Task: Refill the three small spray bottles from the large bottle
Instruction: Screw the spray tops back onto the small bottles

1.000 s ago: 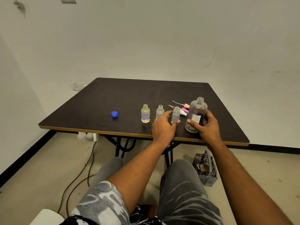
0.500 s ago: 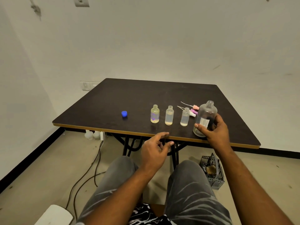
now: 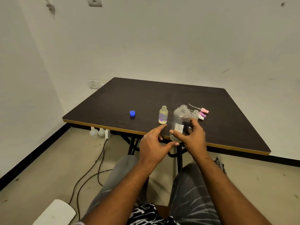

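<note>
My right hand [image 3: 193,138] grips the large clear bottle [image 3: 181,118], uncapped, with a white label, held in front of the small bottles near the table's front edge. My left hand [image 3: 153,146] is open just left of it, fingers spread, thumb close to the bottle's base. A small spray bottle [image 3: 163,114] with yellowish liquid stands open to the left. Another small bottle [image 3: 195,114] shows to the right behind the large one; the middle one is mostly hidden. Pink spray heads [image 3: 203,113] with thin tubes lie at the back right.
A blue cap [image 3: 132,113] lies on the dark table [image 3: 146,98] to the left. Cables run across the floor under the table, white bottles [image 3: 97,132] stand below its left edge, and a dark crate [image 3: 220,163] sits behind my right arm.
My right hand carried the large bottle leftward from the right side to in front of the small bottles. My left hand rose from below the table edge toward the bottle.
</note>
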